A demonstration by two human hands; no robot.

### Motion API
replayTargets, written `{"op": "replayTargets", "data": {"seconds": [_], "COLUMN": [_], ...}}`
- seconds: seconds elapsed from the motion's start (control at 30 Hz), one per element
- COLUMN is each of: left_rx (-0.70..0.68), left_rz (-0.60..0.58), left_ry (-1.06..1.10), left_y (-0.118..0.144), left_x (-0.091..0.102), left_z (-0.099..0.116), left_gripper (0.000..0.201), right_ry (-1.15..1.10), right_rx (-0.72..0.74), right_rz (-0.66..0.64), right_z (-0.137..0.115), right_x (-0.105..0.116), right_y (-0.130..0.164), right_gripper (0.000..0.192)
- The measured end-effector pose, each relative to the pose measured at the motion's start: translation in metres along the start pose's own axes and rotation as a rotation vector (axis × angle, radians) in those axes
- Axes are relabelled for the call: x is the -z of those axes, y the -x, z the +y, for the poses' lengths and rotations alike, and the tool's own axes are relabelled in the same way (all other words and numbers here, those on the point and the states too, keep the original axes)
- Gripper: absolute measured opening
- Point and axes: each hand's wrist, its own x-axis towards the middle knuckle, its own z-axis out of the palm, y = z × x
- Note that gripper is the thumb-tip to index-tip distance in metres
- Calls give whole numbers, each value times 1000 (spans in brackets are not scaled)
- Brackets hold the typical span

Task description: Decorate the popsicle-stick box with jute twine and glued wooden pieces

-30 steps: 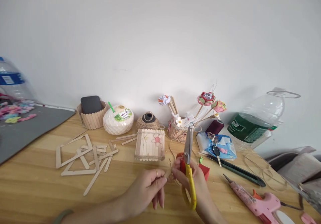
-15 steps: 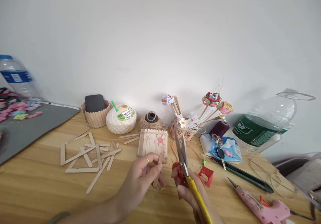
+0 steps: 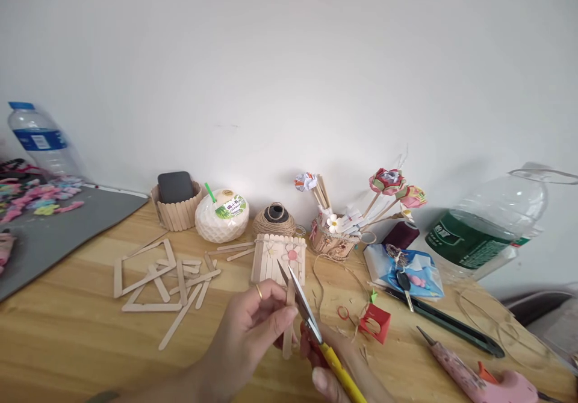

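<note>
A wooden craft stick (image 3: pixel 288 340) stands nearly upright in my left hand (image 3: pixel 255 331), pinched between thumb and fingers. My right hand (image 3: pixel 334 361) is closed around scissors (image 3: pixel 335 361) with a yellow and a red handle. Their blades are slightly parted and point up and left, with the tips beside the top of the stick; whether they touch it I cannot tell. Just behind my hands is a panel of craft sticks (image 3: pixel 275 264) with a pink flower and twine on it. To the right lies red paper (image 3: pixel 376 323) with a hole cut out.
Loose craft sticks (image 3: pixel 151 306) lie on the left. Along the wall stand a stick-covered holder (image 3: pixel 178 213), a white coconut (image 3: pixel 221 219), a twine ball (image 3: pixel 273 222) and a flower pot (image 3: pixel 334 243). A pink glue gun (image 3: pixel 474 376) and a dark green cutter (image 3: pixel 451 324) are at right.
The scissors have moved left, and their blades now reach the top of the craft stick. My left hand still pinches the stick. The whole view has shifted slightly.
</note>
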Motion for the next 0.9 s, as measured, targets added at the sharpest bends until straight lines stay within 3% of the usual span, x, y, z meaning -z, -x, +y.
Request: {"op": "replayTargets", "data": {"seconds": [0.13, 0.33, 0.57, 0.67, 0.9], "left_rx": [-34, -39, -38, -39, -40], "left_rz": [25, 7, 12, 16, 23], "left_ry": [-90, -184, -240, -261, -281], "left_y": [-1, -2, 0, 0, 1], "left_x": [4, 8, 15, 18, 21], "left_z": [1, 2, -7, -9, -12], "left_gripper": [19, 23, 27, 26, 26], "right_ry": [127, 281, 461, 470, 391], "right_rx": [-25, 1, -38, -45, 41], "right_rz": [46, 244, 281, 254, 331], "right_z": [2, -6, -12, -12, -10], "right_x": [1, 3, 6, 6, 0], "right_y": [4, 13, 11, 10, 14], "right_gripper": [59, 41, 24, 25, 23]}}
